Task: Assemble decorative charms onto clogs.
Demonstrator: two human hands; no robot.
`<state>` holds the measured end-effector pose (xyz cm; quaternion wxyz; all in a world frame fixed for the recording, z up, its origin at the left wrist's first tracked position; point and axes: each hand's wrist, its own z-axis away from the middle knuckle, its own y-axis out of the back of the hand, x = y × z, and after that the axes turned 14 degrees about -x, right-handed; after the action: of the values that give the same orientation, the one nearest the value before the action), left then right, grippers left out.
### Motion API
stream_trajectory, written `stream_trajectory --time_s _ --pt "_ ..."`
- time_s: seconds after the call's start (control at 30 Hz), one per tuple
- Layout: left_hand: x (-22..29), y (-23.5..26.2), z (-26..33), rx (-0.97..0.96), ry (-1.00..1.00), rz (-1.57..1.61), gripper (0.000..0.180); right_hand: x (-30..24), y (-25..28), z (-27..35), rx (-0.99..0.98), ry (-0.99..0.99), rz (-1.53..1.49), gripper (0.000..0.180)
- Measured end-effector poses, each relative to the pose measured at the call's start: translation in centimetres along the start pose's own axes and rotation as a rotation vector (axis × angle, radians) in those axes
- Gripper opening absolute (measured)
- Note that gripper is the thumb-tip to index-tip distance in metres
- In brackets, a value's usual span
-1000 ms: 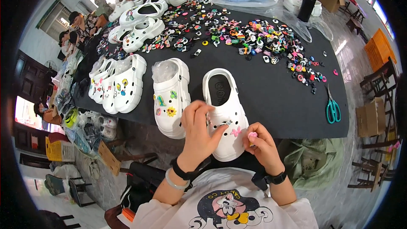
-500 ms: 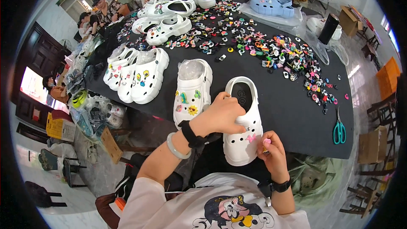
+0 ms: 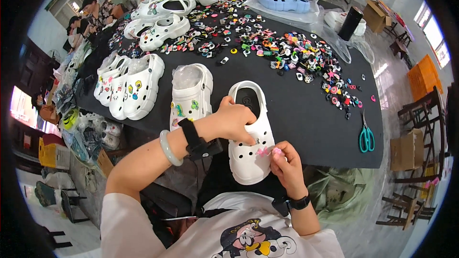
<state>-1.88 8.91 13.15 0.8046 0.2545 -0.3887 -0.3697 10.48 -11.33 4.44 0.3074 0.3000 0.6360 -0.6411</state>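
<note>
The white clog [image 3: 251,165] lies on the near side of the desk [image 3: 325,138], between the hands, its long axis running away from the person: toe near, heel strap far, the toe seeming to overhang the edge. The left hand [image 3: 234,123] grips the clog from its left, fingers curled into the opening, thumb pressed on the upper. The right hand [image 3: 287,167] pinches a pink charm [image 3: 277,151] just right of the clog's toe, nearer the toe than the left; whether it touches the clog, I cannot tell. A pink bow [image 3: 262,152] sits on the clog's upper. Left of the clog stands a decorated clog [image 3: 191,96].
</note>
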Motion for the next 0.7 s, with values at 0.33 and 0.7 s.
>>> stream_trajectory --time_s 0.33,0.7 --pt "3.4 -7.0 4.6 0.936 -0.142 0.217 0.042 -1.0 -2.1 0.8 0.078 0.219 0.884 0.024" --pt "4.7 -13.1 6.2 0.75 -0.177 0.835 0.013 0.4 -3.2 -0.5 -0.054 0.441 1.328 0.022"
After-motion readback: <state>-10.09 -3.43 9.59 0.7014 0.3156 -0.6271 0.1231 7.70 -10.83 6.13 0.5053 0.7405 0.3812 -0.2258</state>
